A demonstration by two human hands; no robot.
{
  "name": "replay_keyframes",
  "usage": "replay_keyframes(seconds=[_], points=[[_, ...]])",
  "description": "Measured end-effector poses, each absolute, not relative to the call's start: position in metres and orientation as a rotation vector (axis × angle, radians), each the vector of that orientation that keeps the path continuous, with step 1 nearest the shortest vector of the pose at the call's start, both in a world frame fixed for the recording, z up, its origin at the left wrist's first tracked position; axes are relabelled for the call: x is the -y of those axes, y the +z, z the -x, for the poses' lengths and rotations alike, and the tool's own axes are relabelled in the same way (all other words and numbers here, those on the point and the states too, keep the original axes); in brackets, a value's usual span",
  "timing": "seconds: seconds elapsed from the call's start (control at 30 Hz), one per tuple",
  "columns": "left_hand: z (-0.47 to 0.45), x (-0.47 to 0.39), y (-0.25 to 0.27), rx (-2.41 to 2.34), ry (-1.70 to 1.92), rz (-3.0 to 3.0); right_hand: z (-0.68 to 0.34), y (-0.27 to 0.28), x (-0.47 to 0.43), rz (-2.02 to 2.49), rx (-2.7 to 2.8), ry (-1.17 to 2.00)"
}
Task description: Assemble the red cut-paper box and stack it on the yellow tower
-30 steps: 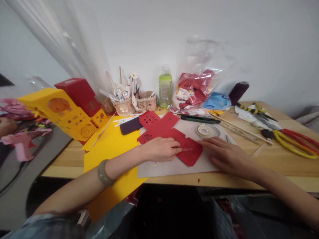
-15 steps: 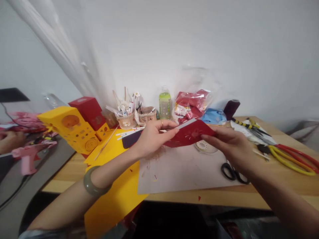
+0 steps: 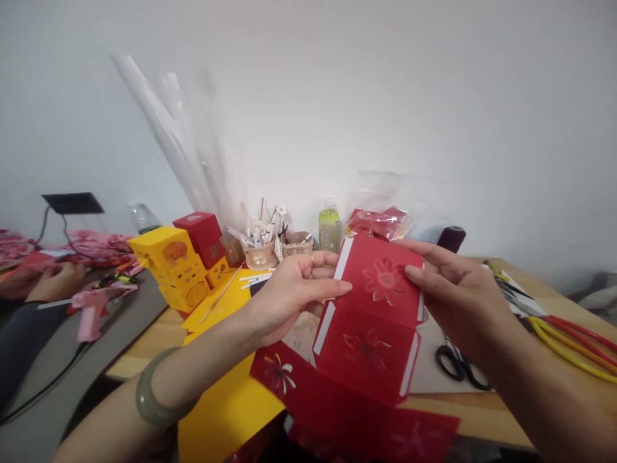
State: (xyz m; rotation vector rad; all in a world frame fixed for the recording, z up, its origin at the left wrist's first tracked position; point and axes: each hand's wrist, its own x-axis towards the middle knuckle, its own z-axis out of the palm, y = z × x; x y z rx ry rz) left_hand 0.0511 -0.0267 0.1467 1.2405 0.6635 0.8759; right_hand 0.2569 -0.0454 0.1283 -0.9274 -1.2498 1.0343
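Observation:
Between my hands hangs a red paper box template [image 3: 380, 308], unfolded, with cut-out flower shapes and white tape strips along its edge flaps. My left hand [image 3: 294, 289] pinches its upper left edge, the thumb lying on the face. At the upper right edge my right hand [image 3: 448, 283] grips it, thumb in front and fingers behind. The lower panels fold away and droop past the table's front edge. Under the right forearm lie black-handled scissors [image 3: 456, 366], partly hidden. Yellow paper sheets [image 3: 231, 392] lie beneath my left forearm.
Yellow box [image 3: 171, 263] and red box [image 3: 200, 238] stand at the left. Behind are a basket of pens [image 3: 260, 257], a green-labelled bottle [image 3: 328, 225] and a plastic bag [image 3: 380, 222]. Pliers [image 3: 573, 334] lie right. A co-worker's hands [image 3: 58, 280] work near a pink glue gun [image 3: 91, 312].
The red paper template has been tipped up and opened out, so its flower panels now face me and its lower panels hang down. The camera view has shifted a little.

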Motion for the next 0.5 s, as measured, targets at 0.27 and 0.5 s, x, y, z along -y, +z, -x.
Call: replay_keyframes(seconds=[0.27, 0.5], points=[[-0.057, 0.025, 0.121, -0.629, 0.894, -1.155, -0.257, 0.112, 0.048, 0.894, 1.294, 1.201], [-0.063, 0.021, 0.109, -0.630, 0.874, -1.074, -0.260, 0.098, 0.045, 0.965, 1.262, 1.173]])
